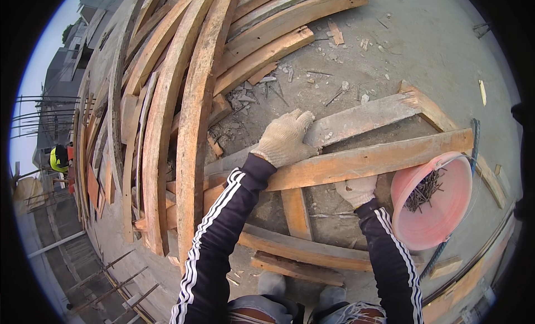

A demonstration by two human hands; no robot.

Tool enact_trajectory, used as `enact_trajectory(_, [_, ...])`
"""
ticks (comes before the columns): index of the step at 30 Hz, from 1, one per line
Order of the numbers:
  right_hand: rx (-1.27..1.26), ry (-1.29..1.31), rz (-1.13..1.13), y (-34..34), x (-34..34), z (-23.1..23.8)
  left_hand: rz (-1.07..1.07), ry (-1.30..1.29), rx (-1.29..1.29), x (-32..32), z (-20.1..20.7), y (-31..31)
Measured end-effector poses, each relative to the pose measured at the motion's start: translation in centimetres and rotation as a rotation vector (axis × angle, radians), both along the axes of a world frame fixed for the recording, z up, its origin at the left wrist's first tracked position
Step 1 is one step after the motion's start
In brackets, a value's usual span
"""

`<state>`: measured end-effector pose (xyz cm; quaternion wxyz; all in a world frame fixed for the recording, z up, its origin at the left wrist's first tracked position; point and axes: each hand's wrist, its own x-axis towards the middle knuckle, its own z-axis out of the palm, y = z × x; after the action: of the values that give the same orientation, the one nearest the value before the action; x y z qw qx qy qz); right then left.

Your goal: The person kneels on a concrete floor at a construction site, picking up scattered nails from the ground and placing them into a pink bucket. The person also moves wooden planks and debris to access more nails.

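Shoes [301,288] on concrete; left hand [283,139] pressed flat on the grey plank [362,119], right hand [356,190] gripping the orange plank [379,158]. I'd keep both planks pinned steady.

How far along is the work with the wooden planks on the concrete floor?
Done: many planks already lie heaped at the left, and a pink bucket holds nails. In hand: the left hand presses flat on a grey plank, and the right hand sits under the edge of an orange plank. Left: several loose planks lie crossed around the person's feet, and scraps litter the concrete.
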<state>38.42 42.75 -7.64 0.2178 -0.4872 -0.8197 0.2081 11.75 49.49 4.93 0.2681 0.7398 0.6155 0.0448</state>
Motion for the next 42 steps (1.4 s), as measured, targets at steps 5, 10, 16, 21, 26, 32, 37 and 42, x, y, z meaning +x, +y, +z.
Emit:
enact_trajectory(5, [0.004,-0.192,0.022,0.5,-0.2,0.3,0.051,-0.364,-0.005,-1.9,-1.0,0.6])
enact_trajectory(10, [0.046,-0.202,0.032,0.8,-0.3,0.9,0.536,0.163,0.264,-5.5,-1.9,3.5])
enact_trajectory(16, [0.073,-0.137,0.013,1.0,-0.6,1.6,0.636,0.251,0.305,-3.6,-6.0,5.8])
enact_trajectory(21, [0.048,-0.152,0.018,0.9,-0.6,1.2,0.43,0.12,0.394,-3.2,-7.3,6.2])
enact_trajectory(26, [-0.014,-0.139,0.022,0.7,-0.3,0.8,0.4,0.201,0.312,-3.8,-7.1,6.2])
enact_trajectory(32, [-0.029,-0.22,0.029,1.2,-0.7,1.9,0.236,0.432,0.155,-4.3,-6.3,7.9])
enact_trajectory(37, [-0.052,-0.178,0.054,0.8,0.0,1.6,0.171,0.16,0.451,-1.3,-0.9,8.2])
enact_trajectory(42, [-0.267,0.197,-0.071,0.4,-0.9,-0.2,-0.136,-0.433,0.411,10.7,7.7,5.2])
